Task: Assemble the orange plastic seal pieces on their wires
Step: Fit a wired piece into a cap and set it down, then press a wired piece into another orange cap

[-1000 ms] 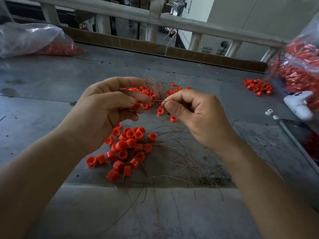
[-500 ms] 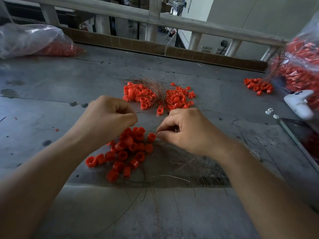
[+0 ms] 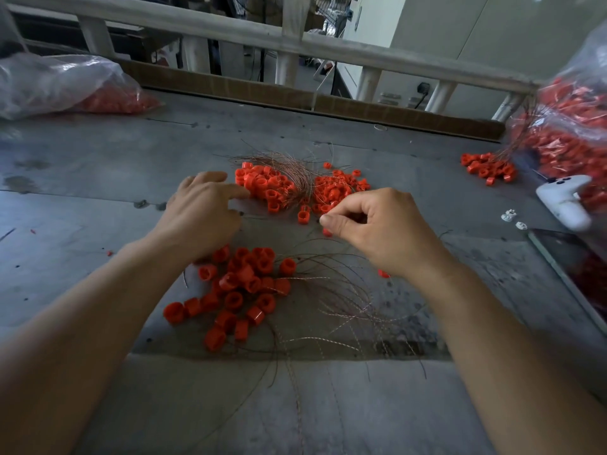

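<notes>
My left hand (image 3: 203,208) is open, its fingers stretched toward the far left heap of orange caps on wires (image 3: 266,187), fingertips at its edge. My right hand (image 3: 377,228) has curled fingers, with thumb and forefinger pressed together at the near edge of the heap of small orange pieces (image 3: 340,188), just above one loose piece (image 3: 326,232). I see nothing between the fingertips. A pile of orange caps with wires (image 3: 243,287) lies near me between my forearms, its wires (image 3: 331,300) fanning out to the right.
A plastic bag of orange parts (image 3: 65,83) lies at the far left and a bigger one (image 3: 571,133) at the right, beside a small orange heap (image 3: 489,167). A white controller (image 3: 565,201) and a dark tablet (image 3: 578,274) sit at the right. A railing (image 3: 295,37) runs behind the grey table (image 3: 98,165).
Both hands dropped to the near pile, then moved away from me to the far heaps. My left hand opened its fingers. The camera tilted slightly.
</notes>
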A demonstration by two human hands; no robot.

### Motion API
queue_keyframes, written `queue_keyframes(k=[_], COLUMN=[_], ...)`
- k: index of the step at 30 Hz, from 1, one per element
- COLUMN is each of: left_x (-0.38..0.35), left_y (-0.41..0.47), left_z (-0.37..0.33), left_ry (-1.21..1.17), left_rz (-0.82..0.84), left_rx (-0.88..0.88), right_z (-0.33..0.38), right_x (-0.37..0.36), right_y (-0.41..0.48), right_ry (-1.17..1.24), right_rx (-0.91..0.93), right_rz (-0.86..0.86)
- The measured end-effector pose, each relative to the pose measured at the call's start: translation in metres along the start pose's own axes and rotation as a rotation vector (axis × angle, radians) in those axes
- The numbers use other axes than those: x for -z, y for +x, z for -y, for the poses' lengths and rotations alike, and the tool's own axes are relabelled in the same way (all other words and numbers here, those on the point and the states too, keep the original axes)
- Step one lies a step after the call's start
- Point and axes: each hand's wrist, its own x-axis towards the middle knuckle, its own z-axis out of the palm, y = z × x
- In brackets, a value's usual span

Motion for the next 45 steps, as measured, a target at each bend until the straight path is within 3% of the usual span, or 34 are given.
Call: queue_keyframes(k=[4, 8, 17, 21, 28, 33, 45], left_x=[-0.001, -0.003, 0.011, 0.018, 0.016, 0.016, 0.013], left_y=[0.010, 0.012, 0.001, -0.015, -0.031, -0.040, -0.043], left_z=[0.002, 0.005, 0.003, -0.014, -0.027, -0.031, -0.031], left_ry=[0.050, 0.023, -0.118, -0.215, -0.234, -0.531, -0.566], left_rz=[0.083, 0.111, -0.245, -0.237, -0.217, -0.098, -0.082], left_rx=[0.011, -0.085, -0.103, -0.123, -0.166, -0.157, -0.179], right_z=[-0.003, -0.006, -0.020, -0.030, -0.041, -0.050, -0.056], right_x=[0.001, 0.001, 0.011, 0.014, 0.014, 0.007, -0.009], right_y=[0.002, 0.004, 0.011, 0.014, 0.019, 0.021, 0.027], right_ry=[0.020, 0.016, -0.012, -0.016, -0.075, -0.141, -0.255], right_rx=[-0.030, -0.045, -0.092, -0.142, -0.194, -0.239, -0.239], right_rz=[-0.095, -0.120, -0.249, -0.290, -0.276, -0.178, 0.021])
